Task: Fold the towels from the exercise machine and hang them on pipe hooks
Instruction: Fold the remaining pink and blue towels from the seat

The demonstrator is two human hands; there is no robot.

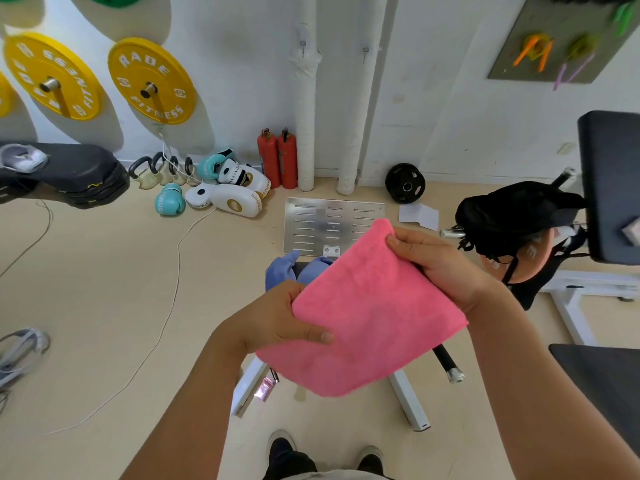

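A folded pink towel (363, 313) is held in the air between both hands. The left hand (277, 320) pinches its near-left edge, thumb on top. The right hand (440, 265) grips its far-right corner. Behind it, a blue towel (294, 268) lies on the machine (332, 223). Farther off, two hooks (303, 45) sit on white wall pipes (306, 133).

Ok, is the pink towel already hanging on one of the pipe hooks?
No, the pink towel is held folded between the left hand and right hand, well below the hooks on the white pipes.
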